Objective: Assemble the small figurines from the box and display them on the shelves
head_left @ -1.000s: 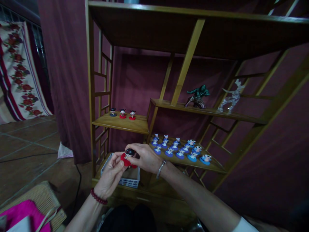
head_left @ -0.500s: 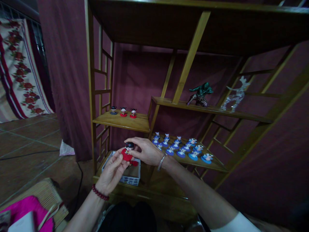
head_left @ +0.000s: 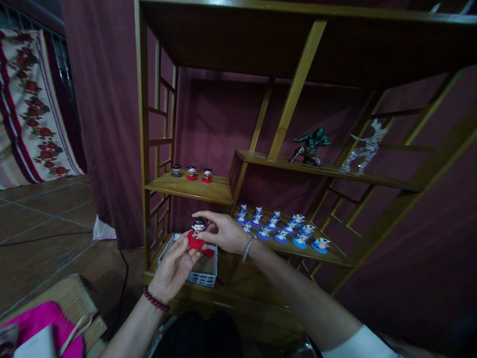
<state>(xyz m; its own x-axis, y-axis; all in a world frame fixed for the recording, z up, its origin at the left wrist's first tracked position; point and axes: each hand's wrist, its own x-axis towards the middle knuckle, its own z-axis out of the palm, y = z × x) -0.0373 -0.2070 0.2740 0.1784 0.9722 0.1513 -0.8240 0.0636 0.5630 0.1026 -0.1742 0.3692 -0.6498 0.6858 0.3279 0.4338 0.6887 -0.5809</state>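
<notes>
Both hands are holding one small figurine (head_left: 198,225) in the near left area, just in front of the low shelf unit (head_left: 186,189) and above an open box (head_left: 203,280). Figurine is showing a big rounded head — glossy black hair, hints of red at the sides, pale face turned toward the camera. Body is looking tiny under the head, partly covered by fingers, fine detail too small to read. It is standing on a wide, round, bright red base (head_left: 195,241), which is appearing tilted toward the viewer.

Left hand (head_left: 175,266) is pinching the base, thumb on the near left edge, other fingers supporting below. Right hand (head_left: 227,232) is grasping the figurine from the right, fingers curving around the head and body side.

Box is sitting open below, patterned on its near side, with a red item (head_left: 208,252) lying inside, partly hidden. Three similar figurines (head_left: 191,172) are standing in a row on the far left shelf — the leftmost on a dark base, the other two on red. Blue and purple figurines (head_left: 281,236) are filling a lower shelf to the right.
</notes>
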